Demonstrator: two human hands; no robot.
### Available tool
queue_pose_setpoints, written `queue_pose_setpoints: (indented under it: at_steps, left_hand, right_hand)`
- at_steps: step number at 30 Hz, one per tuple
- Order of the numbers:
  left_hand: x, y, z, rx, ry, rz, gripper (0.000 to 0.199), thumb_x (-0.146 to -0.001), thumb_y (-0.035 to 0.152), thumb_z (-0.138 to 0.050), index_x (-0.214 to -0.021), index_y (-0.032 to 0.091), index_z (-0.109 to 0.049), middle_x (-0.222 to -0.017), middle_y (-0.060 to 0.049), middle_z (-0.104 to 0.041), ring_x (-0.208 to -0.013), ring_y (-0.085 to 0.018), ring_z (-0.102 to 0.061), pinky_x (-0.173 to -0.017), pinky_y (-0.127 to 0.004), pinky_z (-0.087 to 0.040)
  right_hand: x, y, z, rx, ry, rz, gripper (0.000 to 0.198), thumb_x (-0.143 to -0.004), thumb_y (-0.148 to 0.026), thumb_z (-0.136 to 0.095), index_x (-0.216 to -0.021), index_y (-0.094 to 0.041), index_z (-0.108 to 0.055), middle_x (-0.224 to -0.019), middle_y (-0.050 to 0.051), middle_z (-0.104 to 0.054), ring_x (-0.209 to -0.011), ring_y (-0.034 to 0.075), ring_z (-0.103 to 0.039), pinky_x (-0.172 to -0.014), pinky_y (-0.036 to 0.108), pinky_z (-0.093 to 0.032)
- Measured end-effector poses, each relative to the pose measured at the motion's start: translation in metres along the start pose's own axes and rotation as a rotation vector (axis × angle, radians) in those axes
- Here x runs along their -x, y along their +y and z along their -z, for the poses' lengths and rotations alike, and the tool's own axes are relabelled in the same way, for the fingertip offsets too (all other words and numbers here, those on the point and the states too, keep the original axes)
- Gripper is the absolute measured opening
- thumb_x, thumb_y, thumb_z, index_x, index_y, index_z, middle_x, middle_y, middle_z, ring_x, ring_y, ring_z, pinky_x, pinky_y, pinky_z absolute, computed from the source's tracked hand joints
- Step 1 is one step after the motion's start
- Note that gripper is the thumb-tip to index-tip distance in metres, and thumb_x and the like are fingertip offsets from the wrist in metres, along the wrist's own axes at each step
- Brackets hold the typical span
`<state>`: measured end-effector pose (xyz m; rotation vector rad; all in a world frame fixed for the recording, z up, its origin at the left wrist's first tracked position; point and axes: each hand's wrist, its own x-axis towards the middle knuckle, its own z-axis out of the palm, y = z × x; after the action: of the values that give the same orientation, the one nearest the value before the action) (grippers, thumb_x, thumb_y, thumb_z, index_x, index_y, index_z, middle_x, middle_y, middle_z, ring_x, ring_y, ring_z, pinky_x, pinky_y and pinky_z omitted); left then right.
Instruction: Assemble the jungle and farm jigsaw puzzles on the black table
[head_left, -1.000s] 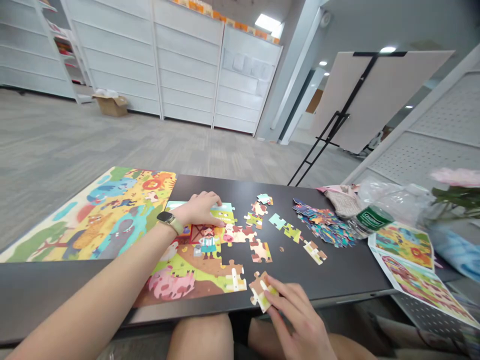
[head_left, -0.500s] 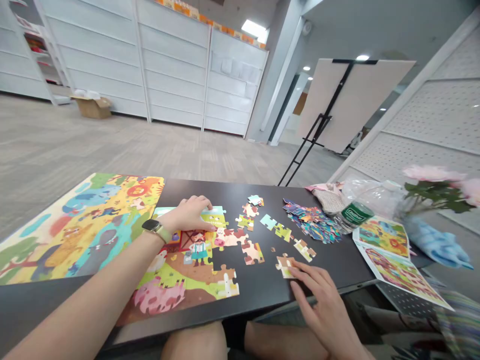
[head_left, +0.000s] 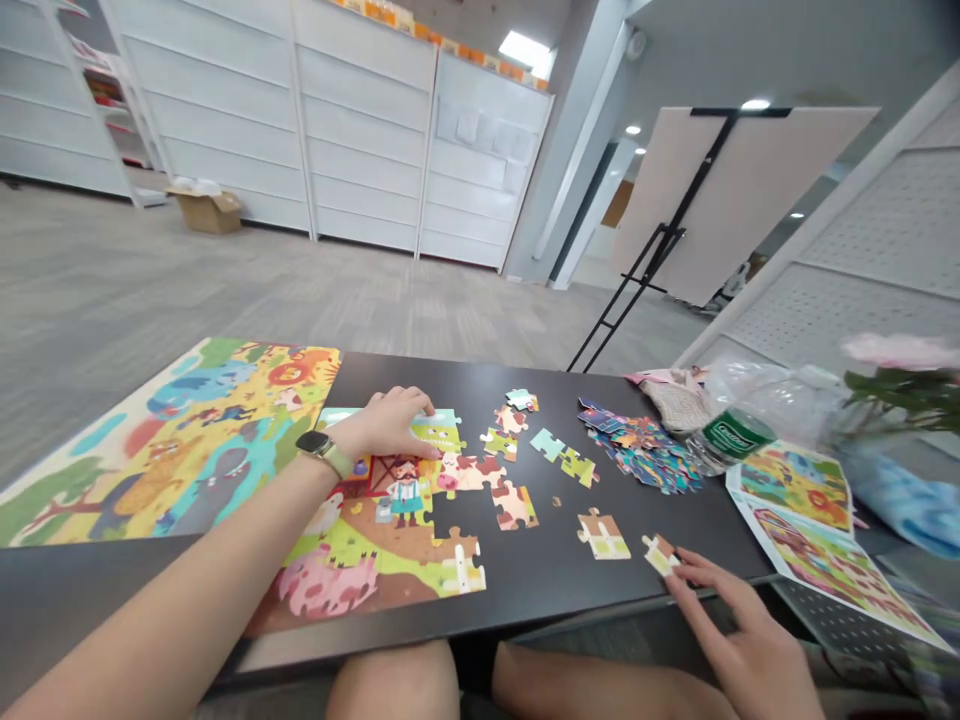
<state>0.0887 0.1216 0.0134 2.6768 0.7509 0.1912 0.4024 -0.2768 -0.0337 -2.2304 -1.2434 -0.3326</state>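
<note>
My left hand [head_left: 386, 425], a watch on its wrist, lies over the top of the partly assembled jigsaw puzzle [head_left: 337, 585], fingers stretched and thumb apart. A farmer, a pink pig and a cow's head show on the puzzle. Near the table's front edge, my right hand [head_left: 739, 620] pinches the corner of a small fence puzzle piece [head_left: 658, 554], which is tilted. Left of it lies another fence puzzle piece [head_left: 604, 536]. A brown-and-white cow piece [head_left: 514, 505] lies beside the assembled part, with several loose pieces above it.
A picture sheet with animals [head_left: 172, 440] lies at the left. At the right are a pile of blue-purple pieces [head_left: 637, 445], a green-labelled bottle [head_left: 731, 435], a printed leaflet [head_left: 832, 560] and pink flowers [head_left: 907, 352]. An easel [head_left: 667, 245] stands beyond the table.
My right hand has let go of one fence piece, which now lies free, and has moved right onto the other. That piece has shifted toward the front edge. My left hand stays on the puzzle.
</note>
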Motion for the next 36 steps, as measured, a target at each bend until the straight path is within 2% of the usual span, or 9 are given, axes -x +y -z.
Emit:
queue_pose_setpoints:
  at_steps: [3, 6, 8, 12, 15, 19, 27, 32, 36]
  left_hand:
    - [-0.001, 0.000, 0.000, 0.002, 0.005, 0.009, 0.066, -0.067, 0.072, -0.069, -0.111, 0.025, -0.059, -0.126, -0.009, -0.058, -0.117, -0.035, -0.052, -0.093, -0.045, -0.040]
    - [0.001, 0.003, 0.003, 0.015, -0.016, 0.028, 0.064, -0.068, 0.071, -0.069, -0.111, 0.025, -0.059, -0.127, -0.009, -0.058, -0.117, -0.035, -0.051, -0.094, -0.046, -0.040]
    - [0.002, 0.005, 0.004, 0.017, -0.023, 0.028, 0.063, -0.068, 0.071, -0.068, -0.111, 0.025, -0.059, -0.128, -0.009, -0.057, -0.118, -0.035, -0.051, -0.095, -0.046, -0.040]
    - [0.002, 0.004, 0.003, 0.015, -0.014, 0.021, 0.063, -0.069, 0.072, -0.066, -0.111, 0.025, -0.060, -0.127, -0.009, -0.058, -0.117, -0.034, -0.051, -0.095, -0.046, -0.040]
    - [0.001, 0.002, 0.001, 0.009, -0.006, 0.018, 0.065, -0.068, 0.072, -0.067, -0.111, 0.024, -0.059, -0.127, -0.009, -0.058, -0.116, -0.034, -0.051, -0.094, -0.047, -0.040]
    - [0.000, -0.001, -0.001, 0.002, -0.001, -0.006, 0.067, -0.068, 0.074, -0.067, -0.112, 0.024, -0.059, -0.126, -0.009, -0.059, -0.116, -0.034, -0.052, -0.092, -0.045, -0.041]
    - [-0.002, -0.005, -0.004, -0.012, 0.018, -0.012, 0.067, -0.067, 0.075, -0.068, -0.110, 0.024, -0.058, -0.126, -0.009, -0.059, -0.115, -0.034, -0.053, -0.090, -0.044, -0.041]
    - [-0.002, -0.005, -0.005, -0.010, 0.013, -0.008, 0.069, -0.066, 0.076, -0.068, -0.111, 0.024, -0.058, -0.126, -0.009, -0.058, -0.115, -0.034, -0.052, -0.091, -0.044, -0.041]
    - [-0.001, -0.004, -0.003, -0.007, 0.013, -0.014, 0.068, -0.068, 0.074, -0.068, -0.111, 0.023, -0.058, -0.125, -0.009, -0.059, -0.115, -0.034, -0.052, -0.091, -0.044, -0.041]
  right_hand:
    - [0.000, -0.005, 0.008, 0.023, 0.020, -0.054, 0.053, -0.080, -0.070, -0.057, -0.102, -0.024, -0.069, -0.109, 0.009, -0.073, -0.096, 0.030, -0.070, -0.090, 0.045, -0.055]
    - [-0.012, -0.034, 0.012, -0.004, 0.051, -0.023, 0.048, -0.083, -0.064, -0.059, -0.107, -0.024, -0.068, -0.108, 0.008, -0.073, -0.093, 0.028, -0.071, -0.088, 0.042, -0.057]
    - [-0.018, -0.067, 0.010, -0.083, 0.030, 0.123, 0.034, -0.088, -0.052, -0.061, -0.106, -0.024, -0.069, -0.111, 0.008, -0.072, -0.098, 0.026, -0.070, -0.089, 0.039, -0.057]
    - [-0.014, -0.139, -0.008, -0.218, -0.259, 0.559, 0.019, -0.089, -0.030, -0.067, -0.106, -0.028, -0.072, -0.117, 0.006, -0.072, -0.112, 0.025, -0.066, -0.098, 0.038, -0.056]
    - [-0.005, -0.170, -0.024, -0.250, -0.382, 0.636, 0.021, -0.091, -0.021, -0.062, -0.108, -0.028, -0.073, -0.126, 0.006, -0.069, -0.120, 0.023, -0.061, -0.100, 0.038, -0.055]
    - [-0.001, -0.173, -0.031, -0.256, -0.410, 0.557, 0.021, -0.092, -0.023, -0.062, -0.110, -0.027, -0.071, -0.133, 0.008, -0.064, -0.125, 0.025, -0.058, -0.101, 0.040, -0.055]
    - [-0.002, -0.170, -0.020, -0.275, -0.492, 0.357, 0.026, -0.088, -0.023, -0.062, -0.114, -0.024, -0.062, -0.136, 0.010, -0.060, -0.130, 0.026, -0.053, -0.106, 0.044, -0.049]
    - [-0.013, -0.174, -0.024, -0.355, -0.487, 0.364, 0.017, -0.090, -0.020, -0.058, -0.105, -0.025, -0.064, -0.119, 0.008, -0.067, -0.119, 0.024, -0.058, -0.101, 0.041, -0.051]
    - [-0.027, -0.173, -0.034, -0.434, -0.472, 0.460, 0.020, -0.093, -0.014, -0.053, -0.100, -0.025, -0.068, -0.110, 0.006, -0.068, -0.112, 0.021, -0.060, -0.094, 0.036, -0.052]
